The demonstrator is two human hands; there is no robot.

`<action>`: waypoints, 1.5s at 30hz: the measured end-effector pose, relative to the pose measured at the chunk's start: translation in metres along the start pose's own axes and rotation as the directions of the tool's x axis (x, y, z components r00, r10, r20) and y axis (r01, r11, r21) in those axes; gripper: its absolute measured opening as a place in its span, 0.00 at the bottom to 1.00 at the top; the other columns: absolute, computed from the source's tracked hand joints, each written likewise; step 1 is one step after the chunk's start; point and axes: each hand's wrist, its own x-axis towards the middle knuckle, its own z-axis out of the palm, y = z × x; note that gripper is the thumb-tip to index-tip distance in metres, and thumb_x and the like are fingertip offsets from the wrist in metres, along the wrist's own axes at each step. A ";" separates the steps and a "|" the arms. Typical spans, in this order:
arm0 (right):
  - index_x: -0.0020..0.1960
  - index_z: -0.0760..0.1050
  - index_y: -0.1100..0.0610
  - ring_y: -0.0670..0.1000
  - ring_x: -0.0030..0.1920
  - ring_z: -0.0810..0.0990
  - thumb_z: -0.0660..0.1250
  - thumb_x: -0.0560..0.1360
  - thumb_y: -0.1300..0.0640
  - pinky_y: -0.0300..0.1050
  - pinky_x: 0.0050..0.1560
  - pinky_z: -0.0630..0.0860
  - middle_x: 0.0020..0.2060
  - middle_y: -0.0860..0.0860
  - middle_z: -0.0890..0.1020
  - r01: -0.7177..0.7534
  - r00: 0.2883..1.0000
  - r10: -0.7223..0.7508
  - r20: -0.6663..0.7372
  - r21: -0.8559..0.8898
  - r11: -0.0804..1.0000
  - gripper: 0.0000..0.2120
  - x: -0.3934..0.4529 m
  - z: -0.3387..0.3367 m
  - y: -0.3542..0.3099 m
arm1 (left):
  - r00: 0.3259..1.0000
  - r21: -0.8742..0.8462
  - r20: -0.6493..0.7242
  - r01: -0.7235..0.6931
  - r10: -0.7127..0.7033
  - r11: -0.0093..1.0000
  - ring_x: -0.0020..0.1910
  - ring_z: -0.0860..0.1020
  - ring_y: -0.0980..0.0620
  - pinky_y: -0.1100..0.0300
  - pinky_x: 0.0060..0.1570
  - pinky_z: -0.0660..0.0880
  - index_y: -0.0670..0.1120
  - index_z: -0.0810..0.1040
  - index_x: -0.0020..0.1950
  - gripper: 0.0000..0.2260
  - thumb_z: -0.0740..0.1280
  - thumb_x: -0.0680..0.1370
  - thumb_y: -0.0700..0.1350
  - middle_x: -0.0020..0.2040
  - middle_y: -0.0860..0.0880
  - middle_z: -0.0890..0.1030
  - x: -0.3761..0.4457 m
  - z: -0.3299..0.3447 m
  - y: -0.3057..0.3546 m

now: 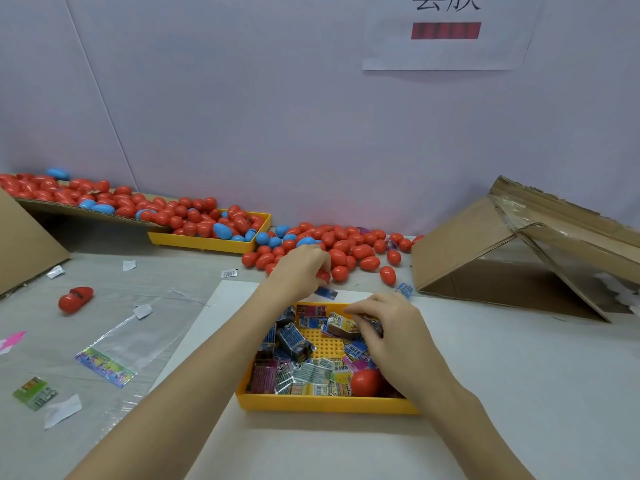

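A yellow tray in front of me holds several small printed packets and one red egg capsule. My right hand reaches into the tray and pinches a small packet between its fingertips. My left hand stretches past the tray's far edge to a heap of red and blue egg capsules, its fingers curled round a red capsule at the heap's near edge.
A second yellow tray heaped with capsules sits at the back left beside a cardboard flap. A tipped cardboard box lies at the right. An opened red capsule, clear bags and paper scraps lie on the left.
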 end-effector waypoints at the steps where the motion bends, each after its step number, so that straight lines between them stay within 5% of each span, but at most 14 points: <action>1: 0.58 0.85 0.50 0.46 0.56 0.76 0.68 0.82 0.59 0.36 0.58 0.70 0.50 0.45 0.83 -0.004 1.000 0.004 -0.030 0.014 1.000 0.10 -0.001 -0.001 -0.001 | 1.000 -0.008 -0.013 0.012 -0.012 1.000 0.56 0.78 0.44 0.48 0.52 0.77 0.42 0.82 0.58 0.08 0.72 0.79 0.39 0.59 0.45 0.79 0.000 0.000 -0.001; 3: 0.58 0.85 0.51 0.46 0.55 0.78 0.68 0.82 0.61 0.41 0.59 0.75 0.51 0.45 0.84 -0.017 0.994 0.023 -0.105 0.055 0.998 0.10 -0.001 -0.003 -0.002 | 0.995 -0.093 -0.096 0.024 -0.033 0.995 0.55 0.78 0.45 0.48 0.54 0.77 0.42 0.82 0.59 0.09 0.71 0.80 0.41 0.58 0.46 0.79 -0.006 -0.005 0.000; 6: 0.67 0.80 0.49 0.43 0.52 0.81 0.70 0.81 0.61 0.38 0.52 0.80 0.53 0.44 0.83 -0.048 0.968 0.093 -0.235 0.189 0.981 0.16 0.002 -0.007 -0.004 | 0.965 -0.481 -0.227 0.003 -0.128 0.877 0.50 0.82 0.51 0.53 0.53 0.81 0.43 0.83 0.59 0.09 0.72 0.80 0.44 0.53 0.48 0.84 -0.026 -0.019 0.013; 9: 0.78 0.67 0.45 0.38 0.60 0.79 0.75 0.77 0.53 0.34 0.54 0.80 0.66 0.41 0.78 -0.053 0.973 0.118 -0.196 0.306 0.950 0.32 0.005 -0.011 -0.008 | 0.977 -0.850 -0.077 0.041 -0.201 0.525 0.47 0.87 0.49 0.57 0.49 0.84 0.46 0.84 0.59 0.07 0.70 0.82 0.43 0.50 0.47 0.87 -0.054 -0.030 0.027; 11: 0.81 0.63 0.45 0.38 0.67 0.75 0.77 0.74 0.48 0.34 0.61 0.78 0.71 0.40 0.74 -0.019 0.987 0.067 -0.146 0.307 0.951 0.39 0.004 -0.011 -0.012 | 0.989 -0.943 0.011 0.059 -0.146 0.327 0.48 0.87 0.47 0.60 0.49 0.83 0.45 0.84 0.59 0.07 0.69 0.82 0.43 0.51 0.46 0.87 -0.072 -0.031 0.034; 17: 0.70 0.78 0.54 0.41 0.63 0.77 0.76 0.76 0.55 0.28 0.66 0.69 0.62 0.46 0.82 0.100 0.976 -0.067 -0.206 0.154 0.983 0.23 -0.001 -0.005 -0.017 | 0.992 -0.989 0.092 0.101 -0.084 0.110 0.52 0.87 0.44 0.58 0.54 0.82 0.43 0.84 0.60 0.11 0.70 0.81 0.46 0.48 0.46 0.87 -0.097 -0.027 0.043; 23: 0.70 0.78 0.59 0.46 0.60 0.80 0.74 0.78 0.59 0.36 0.64 0.75 0.58 0.49 0.83 0.148 0.974 -0.128 -0.188 0.097 0.984 0.21 -0.001 -0.005 -0.016 | 0.992 -0.986 0.067 0.082 -0.107 0.142 0.52 0.86 0.47 0.59 0.52 0.82 0.47 0.85 0.57 0.13 0.76 0.76 0.52 0.50 0.45 0.87 -0.102 -0.030 0.048; 27: 0.70 0.78 0.57 0.42 0.61 0.78 0.75 0.77 0.58 0.28 0.64 0.70 0.60 0.48 0.83 0.165 0.968 -0.139 -0.207 0.116 0.979 0.22 -0.001 -0.006 -0.014 | 0.988 -0.974 0.021 0.056 -0.155 0.220 0.52 0.86 0.50 0.58 0.55 0.82 0.48 0.85 0.58 0.15 0.78 0.73 0.51 0.51 0.48 0.88 -0.103 -0.026 0.048; 33: 0.71 0.76 0.53 0.41 0.66 0.76 0.71 0.79 0.53 0.36 0.68 0.73 0.63 0.44 0.81 0.162 0.974 -0.118 -0.194 0.232 0.959 0.21 -0.001 -0.002 -0.013 | 0.992 -0.992 0.126 0.126 0.001 -0.019 0.57 0.84 0.42 0.56 0.57 0.81 0.42 0.83 0.63 0.13 0.67 0.82 0.46 0.57 0.41 0.85 -0.102 -0.028 0.043; 38: 0.67 0.77 0.52 0.44 0.63 0.78 0.74 0.78 0.55 0.41 0.63 0.77 0.60 0.43 0.81 0.183 0.966 -0.137 -0.217 0.210 0.960 0.18 0.000 0.002 -0.014 | 0.993 -0.953 0.029 0.061 -0.112 0.298 0.53 0.86 0.52 0.61 0.53 0.81 0.49 0.82 0.61 0.12 0.72 0.79 0.51 0.52 0.49 0.87 -0.104 -0.025 0.045; 41: 0.72 0.75 0.52 0.43 0.64 0.78 0.71 0.79 0.51 0.36 0.64 0.75 0.62 0.43 0.80 0.138 0.978 -0.097 -0.183 0.228 0.964 0.22 -0.001 0.002 -0.015 | 0.983 -0.985 0.035 0.065 -0.183 0.158 0.48 0.86 0.48 0.60 0.48 0.82 0.44 0.78 0.62 0.10 0.66 0.84 0.47 0.50 0.44 0.87 -0.100 -0.026 0.042; 45: 0.60 0.84 0.53 0.45 0.55 0.79 0.72 0.80 0.58 0.48 0.59 0.78 0.53 0.46 0.82 0.073 0.992 -0.064 -0.107 0.085 0.994 0.10 -0.001 0.004 -0.006 | 0.954 -0.998 0.067 0.071 -0.291 0.000 0.36 0.80 0.49 0.60 0.37 0.77 0.43 0.78 0.59 0.11 0.56 0.87 0.42 0.44 0.41 0.85 -0.095 -0.033 0.024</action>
